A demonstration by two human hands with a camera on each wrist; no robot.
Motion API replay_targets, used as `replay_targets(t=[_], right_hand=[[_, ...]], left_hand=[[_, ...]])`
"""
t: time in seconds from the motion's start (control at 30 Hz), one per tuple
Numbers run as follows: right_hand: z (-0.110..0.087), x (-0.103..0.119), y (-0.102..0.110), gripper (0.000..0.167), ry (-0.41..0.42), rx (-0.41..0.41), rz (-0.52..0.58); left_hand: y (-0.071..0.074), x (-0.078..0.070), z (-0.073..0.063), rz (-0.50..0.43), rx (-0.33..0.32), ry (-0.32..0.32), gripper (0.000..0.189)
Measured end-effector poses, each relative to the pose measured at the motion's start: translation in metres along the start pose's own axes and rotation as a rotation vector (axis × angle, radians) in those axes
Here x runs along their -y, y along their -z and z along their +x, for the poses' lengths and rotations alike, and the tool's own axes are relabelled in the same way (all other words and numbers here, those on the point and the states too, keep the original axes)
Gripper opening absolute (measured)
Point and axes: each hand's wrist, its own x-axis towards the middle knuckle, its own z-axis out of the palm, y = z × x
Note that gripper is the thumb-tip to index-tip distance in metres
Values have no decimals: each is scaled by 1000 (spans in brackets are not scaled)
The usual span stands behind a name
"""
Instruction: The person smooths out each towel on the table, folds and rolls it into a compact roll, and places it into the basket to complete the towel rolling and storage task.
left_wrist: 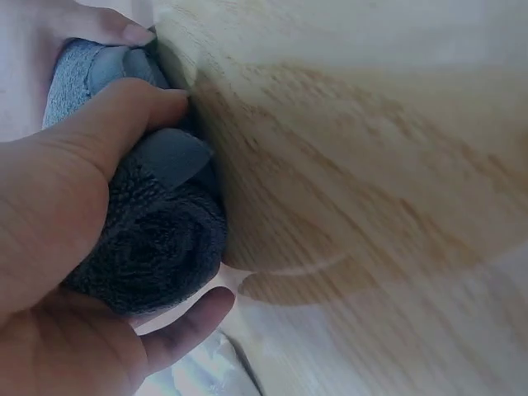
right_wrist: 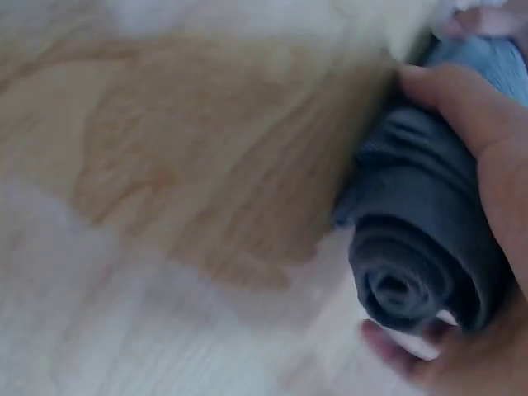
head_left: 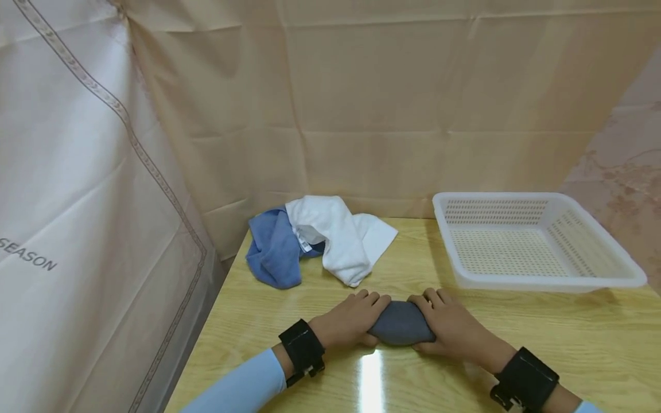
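Observation:
A dark grey-blue rolled towel [head_left: 401,323] lies crosswise between both hands over the wooden table. My left hand [head_left: 352,319] grips its left end, thumb on the near side and fingers over the far side. The other end is held by my right hand [head_left: 451,324] in the same way. Spiral layers show at the towel's end [left_wrist: 161,252] in the left wrist view, and a looser coil [right_wrist: 404,285] shows in the right wrist view. Behind the left hand lie a crumpled blue cloth [head_left: 275,248] and a white cloth [head_left: 338,235] partly over it.
A white perforated plastic basket [head_left: 542,282] stands at the back right of the wooden table [head_left: 304,304]. Beige fabric [head_left: 372,103] hangs along the back edge, and a pale curtain [head_left: 93,229] hangs on the left.

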Motion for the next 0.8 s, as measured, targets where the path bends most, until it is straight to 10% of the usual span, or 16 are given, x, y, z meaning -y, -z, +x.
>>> replay_targets(t=[0.5,0.8], right_hand=[[3,9,2,87,-98,37,126],[11,8,55,83,-265,-189,333]], left_hand=[[-3,11,7,-172,17,33,84],[17,21,18,-283,-474,209,75]])
